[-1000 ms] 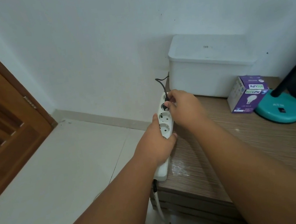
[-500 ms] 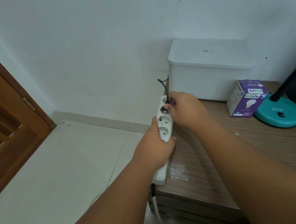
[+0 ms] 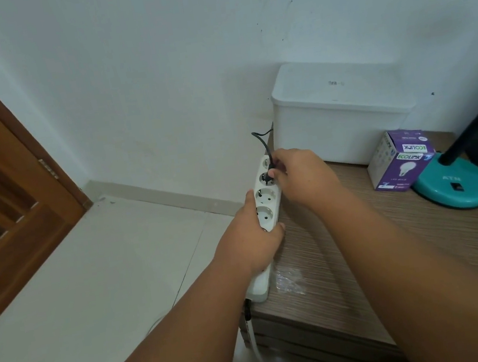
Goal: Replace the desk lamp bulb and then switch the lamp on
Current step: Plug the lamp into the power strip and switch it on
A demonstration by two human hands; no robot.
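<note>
Far left of the grip: brown panelled wooden door (image 3: 5, 193), pale tiled floor (image 3: 92, 276) below it. Left hand (image 3: 251, 240) clenched around the middle of a white multi-socket plastic power strip (image 3: 267, 207), which lies along the left edge of a wood-grain laminate desk (image 3: 393, 251); two empty sockets show just beyond the thumb. Right hand (image 3: 301, 178), just past the left one, pinches a small black plug (image 3: 270, 173) at the strip's second-farthest socket; whether the pins are fully seated, cannot tell. Thin black cord (image 3: 263, 144) loops up from the plug. Behind the right hand: white lidded plastic box (image 3: 341, 112) against the wall. Right of the grip, well apart: purple cardboard bulb carton (image 3: 399, 162), touching or just beside the teal round lamp base (image 3: 457, 185) with its dark stem (image 3: 453, 152).
</note>
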